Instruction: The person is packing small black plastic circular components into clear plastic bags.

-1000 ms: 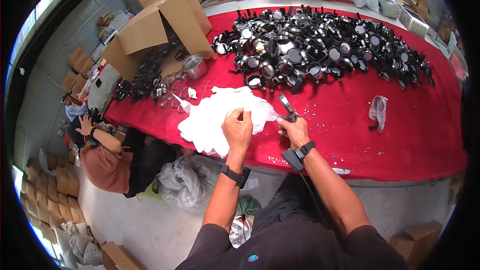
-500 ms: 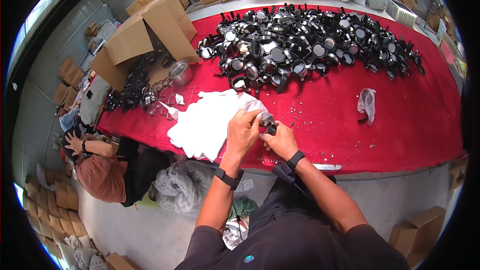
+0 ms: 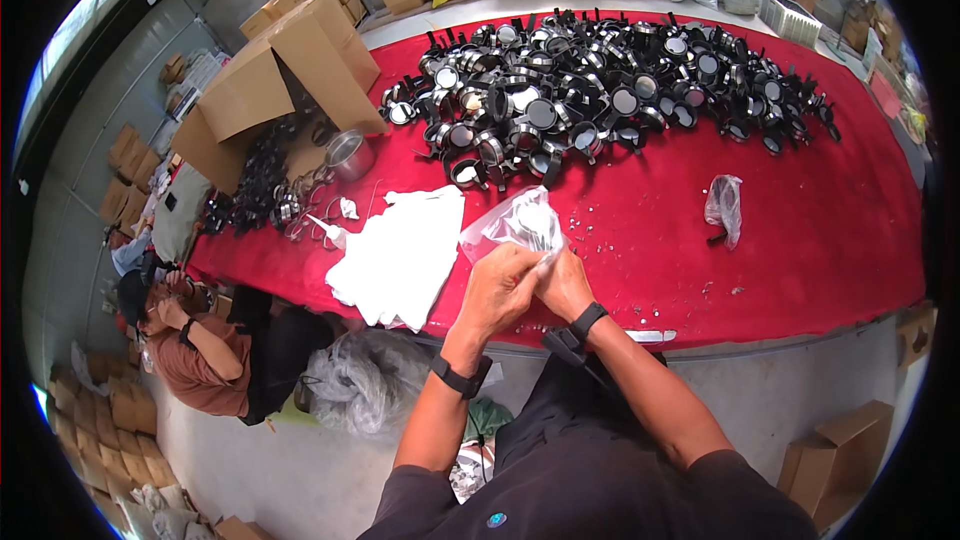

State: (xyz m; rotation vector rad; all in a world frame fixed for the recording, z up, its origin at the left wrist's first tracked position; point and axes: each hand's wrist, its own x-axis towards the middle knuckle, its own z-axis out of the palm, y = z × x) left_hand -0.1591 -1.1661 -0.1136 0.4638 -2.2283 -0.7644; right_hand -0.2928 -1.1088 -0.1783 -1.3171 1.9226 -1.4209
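Both hands are together at the near side of the red-covered table. My left hand (image 3: 498, 290) is closed, pinching the lower edge of a clear plastic bag (image 3: 490, 230). Closed at the bag's mouth, my right hand (image 3: 566, 288) has its fingertips partly hidden behind the film. A round, silvery piece (image 3: 537, 224) shows through the bag, its handle out of sight. Left of my hands lies a pile of white plastic bags (image 3: 400, 265). Beyond them is a large heap of round metal pieces with black handles (image 3: 600, 90).
A bagged piece (image 3: 724, 212) lies to the right on the red cloth (image 3: 820, 250). At the left stand an open cardboard box (image 3: 245, 85), a metal pot (image 3: 349, 155) and a white squeeze bottle (image 3: 330, 233). Another person (image 3: 205, 355) sits at the lower left.
The black-handled piece, bare in my right hand before, is now inside the clear bag. The bag is spread wider above my hands. The seated person's arms and head have shifted.
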